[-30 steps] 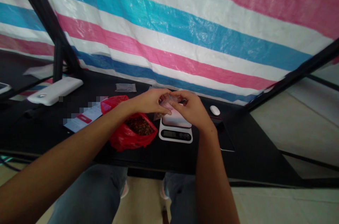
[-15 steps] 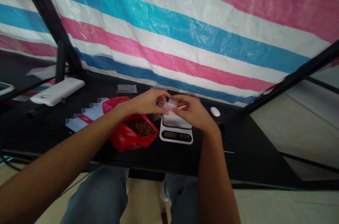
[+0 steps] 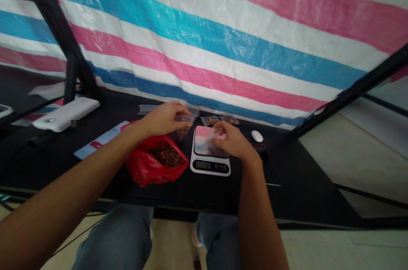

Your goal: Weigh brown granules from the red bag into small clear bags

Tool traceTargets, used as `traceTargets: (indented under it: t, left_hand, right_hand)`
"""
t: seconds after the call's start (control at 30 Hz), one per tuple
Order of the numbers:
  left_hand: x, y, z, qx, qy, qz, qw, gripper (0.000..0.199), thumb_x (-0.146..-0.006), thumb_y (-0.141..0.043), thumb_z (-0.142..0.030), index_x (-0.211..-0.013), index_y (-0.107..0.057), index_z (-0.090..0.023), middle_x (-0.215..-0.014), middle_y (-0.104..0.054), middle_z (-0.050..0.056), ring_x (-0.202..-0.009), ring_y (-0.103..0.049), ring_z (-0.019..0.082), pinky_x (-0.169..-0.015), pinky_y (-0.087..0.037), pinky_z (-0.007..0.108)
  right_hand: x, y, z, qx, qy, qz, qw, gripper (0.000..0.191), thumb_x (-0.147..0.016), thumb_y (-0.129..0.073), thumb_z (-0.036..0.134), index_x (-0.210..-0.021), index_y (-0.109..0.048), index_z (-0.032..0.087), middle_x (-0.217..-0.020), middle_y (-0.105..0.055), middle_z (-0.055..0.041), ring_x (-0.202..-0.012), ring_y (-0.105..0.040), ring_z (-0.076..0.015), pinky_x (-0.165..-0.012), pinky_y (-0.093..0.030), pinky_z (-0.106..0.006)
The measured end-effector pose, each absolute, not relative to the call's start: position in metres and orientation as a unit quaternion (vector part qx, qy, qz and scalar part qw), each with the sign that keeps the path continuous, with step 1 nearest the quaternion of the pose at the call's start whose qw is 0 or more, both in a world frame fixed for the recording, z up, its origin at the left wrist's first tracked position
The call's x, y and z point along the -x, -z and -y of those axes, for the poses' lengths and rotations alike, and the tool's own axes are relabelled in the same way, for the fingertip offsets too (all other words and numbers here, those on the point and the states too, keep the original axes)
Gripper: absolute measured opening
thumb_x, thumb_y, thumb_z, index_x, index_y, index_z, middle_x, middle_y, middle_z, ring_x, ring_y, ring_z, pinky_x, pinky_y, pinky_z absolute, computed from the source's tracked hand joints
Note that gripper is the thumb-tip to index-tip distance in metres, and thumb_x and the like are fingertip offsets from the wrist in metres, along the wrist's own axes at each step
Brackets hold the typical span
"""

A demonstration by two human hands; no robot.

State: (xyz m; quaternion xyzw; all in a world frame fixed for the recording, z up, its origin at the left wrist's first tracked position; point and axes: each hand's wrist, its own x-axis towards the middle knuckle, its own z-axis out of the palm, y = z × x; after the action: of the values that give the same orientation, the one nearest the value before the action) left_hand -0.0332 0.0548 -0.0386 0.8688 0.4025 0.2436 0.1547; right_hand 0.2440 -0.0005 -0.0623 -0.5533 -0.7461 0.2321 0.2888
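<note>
My left hand pinches the top of a small clear bag with brown bits in it, just behind the red bag. Over the right part of the white scale, my right hand pinches a small clear piece of plastic. The scale's shiny plate shows beside my fingers. An open red plastic bag full of brown pieces stands left of the scale, partly behind my left forearm.
Two small filled bags lie behind the scale. A white mouse is to the right. Flat clear bags, a printed sheet and a white device are to the left. Striped sheeting hangs behind.
My hands have moved apart. The left went left with the filled bag; the right is lower, over the scale, with the clear plastic. The two filled bags behind the scale now show more fully.
</note>
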Motion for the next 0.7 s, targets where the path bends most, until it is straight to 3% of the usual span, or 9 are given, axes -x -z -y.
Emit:
traceTargets:
  t: [0.1, 0.2, 0.37, 0.53, 0.7]
  left_hand:
    - [0.034, 0.044, -0.053, -0.867, -0.225, -0.422, 0.140, 0.043, -0.089, -0.067, -0.047, -0.117, -0.080, -0.016, -0.112, -0.073, 0.012, -0.101, -0.069, 0.028, -0.092, -0.052, 0.038]
    - [0.034, 0.051, -0.052, -0.861, -0.229, -0.433, 0.133, 0.041, -0.090, -0.067, -0.045, -0.118, -0.079, -0.018, -0.117, -0.073, 0.012, -0.104, -0.070, 0.027, -0.094, -0.053, 0.037]
    - [0.030, 0.046, -0.050, -0.856, -0.222, -0.453, 0.111, 0.037, -0.091, -0.064, -0.041, -0.117, -0.077, -0.018, -0.113, -0.077, 0.011, -0.102, -0.072, 0.027, -0.089, -0.053, 0.035]
    - [0.026, 0.033, -0.052, -0.838, -0.215, -0.495, 0.079, 0.033, -0.093, -0.061, -0.042, -0.113, -0.078, -0.021, -0.107, -0.081, 0.009, -0.097, -0.073, 0.026, -0.081, -0.052, 0.033]
    - [0.032, 0.049, -0.057, -0.806, -0.249, -0.529, 0.090, 0.047, -0.091, -0.065, -0.042, -0.130, -0.069, -0.017, -0.118, -0.079, 0.013, -0.105, -0.073, 0.028, -0.088, -0.054, 0.036]
  right_hand:
    - [-0.241, 0.059, 0.003, 0.575, -0.233, 0.737, 0.268, 0.041, -0.073, -0.080, 0.023, -0.112, -0.067, 0.018, -0.105, -0.073, -0.0060, -0.090, -0.066, -0.0208, -0.083, -0.054, -0.036]
    - [-0.236, 0.047, 0.009, 0.566, -0.206, 0.739, 0.303, 0.052, -0.080, -0.081, 0.032, -0.127, -0.066, 0.017, -0.114, -0.073, -0.0097, -0.096, -0.068, -0.0223, -0.087, -0.055, -0.038]
    - [-0.213, 0.021, 0.027, 0.507, -0.208, 0.760, 0.349, 0.035, -0.090, -0.073, 0.030, -0.124, -0.069, 0.019, -0.109, -0.076, -0.0086, -0.092, -0.071, -0.0209, -0.085, -0.056, -0.036]
    - [-0.161, 0.022, 0.046, 0.435, -0.311, 0.809, 0.244, 0.020, -0.091, -0.069, 0.016, -0.111, -0.073, 0.017, -0.099, -0.079, -0.0065, -0.089, -0.074, -0.0186, -0.080, -0.057, -0.030]
    - [-0.119, 0.043, 0.047, 0.386, -0.298, 0.863, 0.134, 0.027, -0.090, -0.056, 0.003, -0.103, -0.075, 0.018, -0.104, -0.081, -0.0081, -0.092, -0.076, -0.0192, -0.082, -0.054, -0.028]
